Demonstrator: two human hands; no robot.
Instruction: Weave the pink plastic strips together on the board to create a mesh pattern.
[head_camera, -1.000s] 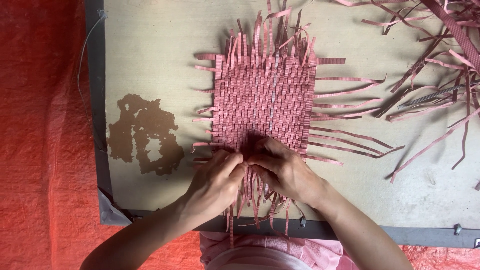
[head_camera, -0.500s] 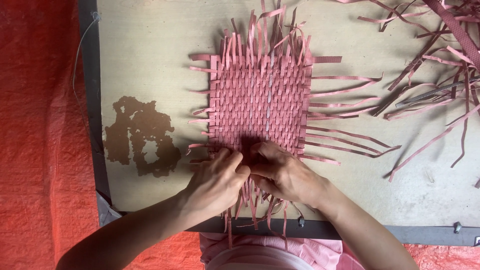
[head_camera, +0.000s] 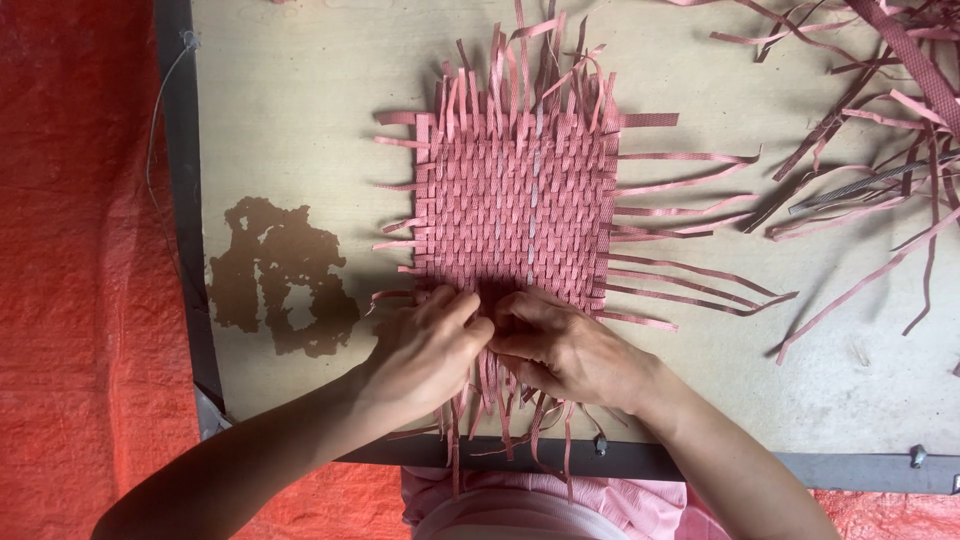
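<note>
A red tarp (head_camera: 80, 270) covers the floor around a pale bench (head_camera: 300, 110) with a dark frame and a brown stain (head_camera: 280, 275) on its left part. In the bench's middle lies a square woven mat (head_camera: 515, 210) of pink strips, loose ends sticking out on all 4 sides. A pile of spare strips (head_camera: 860, 130) sits well apart at the upper right. The 2 hands meet at the mat's near edge: the left hand (head_camera: 425, 350) and the right hand (head_camera: 565, 350) are both curled, fingertips pinching strip ends (head_camera: 500, 395) that trail toward the person. A likely risk: pulling one strand too hard could bunch the weave or slide a neighbouring strip out, since the edge ends lie free.
</note>
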